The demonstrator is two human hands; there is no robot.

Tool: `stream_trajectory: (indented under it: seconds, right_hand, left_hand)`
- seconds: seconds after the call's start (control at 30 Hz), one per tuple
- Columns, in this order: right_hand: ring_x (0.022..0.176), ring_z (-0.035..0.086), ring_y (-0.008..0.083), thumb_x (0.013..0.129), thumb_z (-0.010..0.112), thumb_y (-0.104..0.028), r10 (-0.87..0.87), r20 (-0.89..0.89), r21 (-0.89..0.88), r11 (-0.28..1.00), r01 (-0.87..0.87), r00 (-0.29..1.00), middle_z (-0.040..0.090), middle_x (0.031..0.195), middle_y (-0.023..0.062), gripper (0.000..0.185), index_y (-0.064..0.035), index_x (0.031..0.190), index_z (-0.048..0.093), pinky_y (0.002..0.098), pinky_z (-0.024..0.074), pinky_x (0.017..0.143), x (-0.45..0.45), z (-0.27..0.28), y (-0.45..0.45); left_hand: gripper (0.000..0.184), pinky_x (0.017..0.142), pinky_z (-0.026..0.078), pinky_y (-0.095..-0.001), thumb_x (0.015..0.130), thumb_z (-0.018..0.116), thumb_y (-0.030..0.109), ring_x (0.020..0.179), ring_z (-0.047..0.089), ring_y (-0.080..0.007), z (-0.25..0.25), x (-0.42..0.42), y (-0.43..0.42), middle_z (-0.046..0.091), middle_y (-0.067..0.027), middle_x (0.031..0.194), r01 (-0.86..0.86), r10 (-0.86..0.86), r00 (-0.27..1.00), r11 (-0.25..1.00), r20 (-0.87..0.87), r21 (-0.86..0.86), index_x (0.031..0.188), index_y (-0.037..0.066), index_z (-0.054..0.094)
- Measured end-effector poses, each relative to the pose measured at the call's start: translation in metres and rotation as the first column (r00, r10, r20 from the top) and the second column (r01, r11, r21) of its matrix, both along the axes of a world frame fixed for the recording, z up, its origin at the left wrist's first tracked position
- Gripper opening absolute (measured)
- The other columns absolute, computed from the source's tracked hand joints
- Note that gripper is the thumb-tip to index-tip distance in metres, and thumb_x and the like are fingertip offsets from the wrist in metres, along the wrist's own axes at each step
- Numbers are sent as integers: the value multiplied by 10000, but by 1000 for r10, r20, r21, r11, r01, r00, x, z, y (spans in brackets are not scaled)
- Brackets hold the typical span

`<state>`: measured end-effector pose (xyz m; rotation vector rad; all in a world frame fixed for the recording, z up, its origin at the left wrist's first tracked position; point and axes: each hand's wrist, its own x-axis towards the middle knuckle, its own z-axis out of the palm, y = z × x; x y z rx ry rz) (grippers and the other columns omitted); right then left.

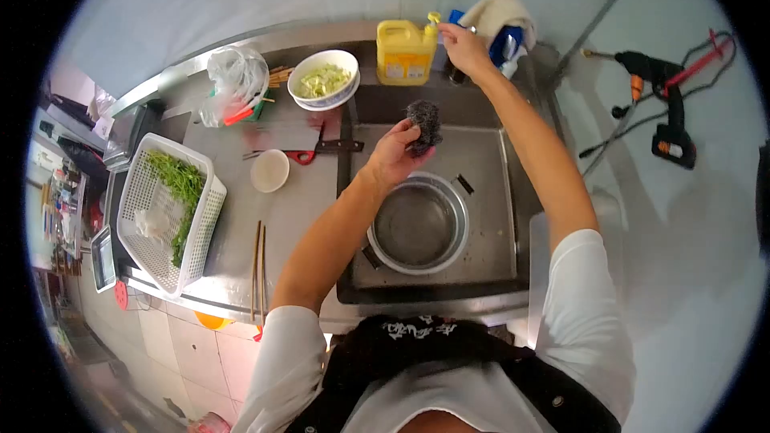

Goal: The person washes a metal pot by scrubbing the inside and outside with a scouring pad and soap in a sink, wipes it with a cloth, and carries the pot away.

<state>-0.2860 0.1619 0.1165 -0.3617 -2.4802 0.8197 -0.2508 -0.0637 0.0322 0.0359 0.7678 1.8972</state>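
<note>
My left hand point(399, 152) is closed around a dark steel wool scrubber point(423, 126), held above the sink. Below it, a round metal pot point(421, 223) with two dark handles sits in the sink basin point(491, 224). My right hand point(465, 50) reaches to the back of the counter. Its fingertips are at the yellow pump top point(434, 19) of a yellow detergent jug point(403, 54), with the fingers bent together. Part of the grip is hidden by the hand itself.
Left of the sink are a bowl of chopped greens point(323, 80), a knife point(338, 146), a small bowl point(270, 171), chopsticks point(258, 269) and a white basket point(210, 220) with herbs. Behind my right hand hangs a cloth point(501, 14). A spray gun point(670, 92) is on the right wall.
</note>
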Motion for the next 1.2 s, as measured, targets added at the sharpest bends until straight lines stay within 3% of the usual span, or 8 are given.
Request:
stream_trajectory:
  seconds: [0.17,0.33,0.6,0.83,1.07,1.13,1.17,1.2]
  right_hand:
    - [1081,536,340,783,493,-134,-175,135,95,982,163,975,570,1160,194,417,-96,1192,565,394,410,923,-85,2,37]
    - [783,646,264,731,587,-307,-90,154,288,957,42,984,687,841,63,221,-183,858,718,361,495,719,-125,-13,90]
    - [695,631,197,627,758,-258,125,46,-217,970,-112,991,675,757,94,261,-73,803,698,334,489,677,-144,-47,123]
    - [652,611,189,649,746,-227,87,-40,-161,983,-93,995,660,721,107,244,-33,772,664,328,488,629,-144,-65,114]
    - [760,555,146,783,690,-278,78,-165,-331,935,-129,983,611,829,56,304,-8,911,637,291,462,662,-123,-64,95]
    - [834,537,170,844,615,-335,-157,-175,-437,897,66,972,594,917,53,393,-12,1061,561,333,447,707,-105,-71,79]
    - [987,574,266,859,564,-404,2,-286,-403,907,-123,958,598,1094,160,583,-10,1250,382,367,443,857,-80,-68,65]
    - [945,553,204,866,570,-378,-28,-237,-464,882,-88,971,593,1040,95,473,-30,1167,465,347,443,812,-45,-74,42]
  left_hand:
    - [270,803,490,-388,879,513,74,950,532,-205,12,-41,43,542,-32,1043,-90,89,996,995,-27,-50,1139,143,484]
    - [242,834,478,-418,891,499,76,973,534,-205,-14,-92,104,533,-40,1075,-72,71,997,992,-21,-101,1121,143,472]
    - [186,834,509,-431,887,487,55,989,512,-236,-2,-136,167,501,-60,1042,-159,159,987,985,-9,-62,1059,123,467]
    - [175,845,508,-441,885,486,43,992,502,-237,-5,-136,176,496,-60,1044,-200,201,979,979,14,-47,1043,116,463]
    - [203,845,503,-443,903,470,67,987,514,-227,-17,-130,152,515,-68,1065,-157,158,985,987,-71,15,1100,115,478]
    - [210,846,502,-436,909,457,67,989,519,-222,-22,-116,129,524,-76,1068,-147,155,983,985,-102,89,1115,105,479]
    - [200,847,503,-435,915,452,71,993,524,-224,-13,-99,112,535,-74,1071,-190,194,973,981,-126,46,1113,88,477]
    - [201,844,506,-433,918,451,78,994,524,-224,-17,-86,93,535,-69,1077,-185,188,980,981,-70,51,1117,86,475]
